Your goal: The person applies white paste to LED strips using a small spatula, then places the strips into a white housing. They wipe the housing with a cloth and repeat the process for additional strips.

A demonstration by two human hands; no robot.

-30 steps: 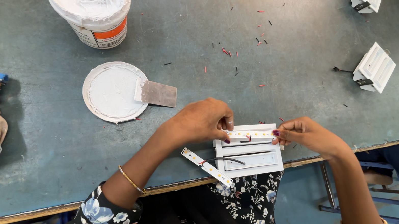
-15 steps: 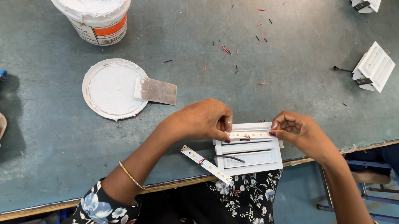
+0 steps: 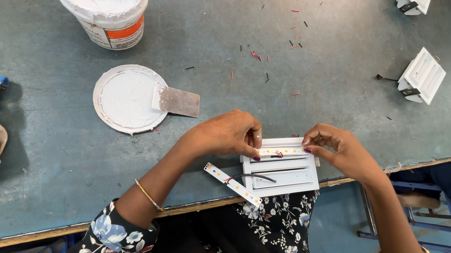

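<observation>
Fingers of left hand [image 3: 226, 135] and right hand [image 3: 337, 149] pinch light strip [image 3: 281, 151] onto white housing [image 3: 281, 171]; uneven pressure risks skewing it

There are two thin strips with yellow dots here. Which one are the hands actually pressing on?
The strip lying in the white housing, pinched between the left hand and right hand. The other strip lies loose and untouched, slanting beside the housing.

A small assembly workshop is showing itself here: a scuffed grey-green workbench [image 3: 68, 164] is carrying a white paste bucket [image 3: 106, 11] at eleven o'clock, its lid [image 3: 126, 99] with a scraper [image 3: 178, 101], scattered wire clippings [image 3: 285, 49] at twelve, and identical white finned light housings [image 3: 421, 76] lying at two o'clock.
</observation>
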